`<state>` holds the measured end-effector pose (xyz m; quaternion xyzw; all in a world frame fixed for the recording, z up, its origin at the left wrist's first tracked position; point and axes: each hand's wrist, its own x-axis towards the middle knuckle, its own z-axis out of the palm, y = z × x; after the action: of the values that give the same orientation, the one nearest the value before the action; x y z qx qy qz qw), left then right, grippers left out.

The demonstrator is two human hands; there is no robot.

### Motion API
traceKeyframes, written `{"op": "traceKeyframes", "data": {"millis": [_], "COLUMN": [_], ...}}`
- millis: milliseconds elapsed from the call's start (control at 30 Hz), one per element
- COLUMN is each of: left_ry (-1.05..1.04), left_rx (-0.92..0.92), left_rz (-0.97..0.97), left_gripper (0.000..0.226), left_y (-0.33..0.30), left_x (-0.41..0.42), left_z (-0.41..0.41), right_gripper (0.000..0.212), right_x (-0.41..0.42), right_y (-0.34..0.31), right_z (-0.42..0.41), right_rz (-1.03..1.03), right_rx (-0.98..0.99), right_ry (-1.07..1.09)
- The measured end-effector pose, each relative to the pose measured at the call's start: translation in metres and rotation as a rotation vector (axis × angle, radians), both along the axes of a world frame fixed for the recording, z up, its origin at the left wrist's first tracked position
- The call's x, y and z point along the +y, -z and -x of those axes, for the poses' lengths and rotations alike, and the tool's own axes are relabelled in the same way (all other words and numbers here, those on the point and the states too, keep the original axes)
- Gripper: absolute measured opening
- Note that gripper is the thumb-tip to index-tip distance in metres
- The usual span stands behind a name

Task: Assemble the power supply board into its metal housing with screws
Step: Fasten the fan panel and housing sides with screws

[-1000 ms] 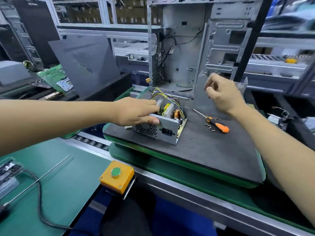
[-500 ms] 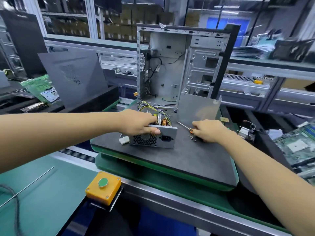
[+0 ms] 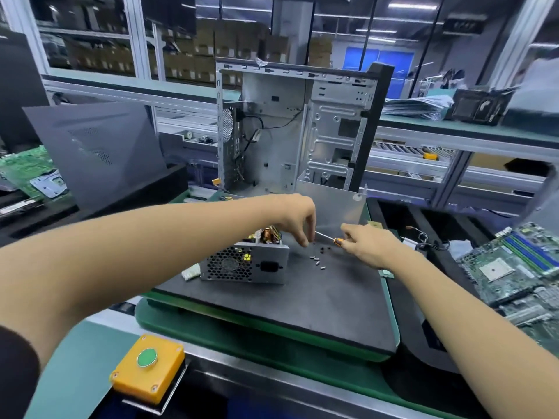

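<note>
The head view shows the left hand (image 3: 298, 217) reaching across the power supply housing (image 3: 245, 264), its fingers curled downward with the fingertips (image 3: 305, 243) just above the dark screws (image 3: 324, 245) on the grey mat (image 3: 302, 303); whether they already pinch one cannot be told. The right hand (image 3: 367, 246) grips the orange-handled screwdriver (image 3: 328, 238), fingers curled round the handle.

The step appears to be picking up a screw. It would go best if one screw is pinched by its head and set on the driver tip before moving to the housing (the screws are small and could roll).

Counted: one housing with the board inside, one screwdriver, roughly five light screws (image 3: 316, 260) plus a few dark ones, and one open computer case (image 3: 296, 128) standing behind.
</note>
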<state>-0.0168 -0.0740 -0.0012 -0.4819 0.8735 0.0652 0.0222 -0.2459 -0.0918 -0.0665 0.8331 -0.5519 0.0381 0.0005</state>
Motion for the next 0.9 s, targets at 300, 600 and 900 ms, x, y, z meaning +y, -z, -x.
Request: {"op": "traceKeyframes", "data": {"millis": [300, 600, 900], "left_ry": [-0.073, -0.022, 0.024], "left_rx": [-0.058, -0.073, 0.031], "left_rz": [0.007, -0.015, 0.010], "left_gripper": [0.010, 0.011, 0.010], "left_y": [0.025, 0.036, 0.029], "left_x": [-0.019, -0.026, -0.024], "left_z": [0.030, 0.041, 0.029], "right_gripper": [0.029, 0.028, 0.027], "right_x": [0.003, -0.001, 0.001], "right_y": [-0.001, 0.003, -0.013], "right_z": [0.015, 0.017, 0.011], "right_rz": [0.005, 0.003, 0.005], "right_rx": [-0.001, -0.022, -0.056], "right_ry": [0.014, 0.009, -0.024]}}
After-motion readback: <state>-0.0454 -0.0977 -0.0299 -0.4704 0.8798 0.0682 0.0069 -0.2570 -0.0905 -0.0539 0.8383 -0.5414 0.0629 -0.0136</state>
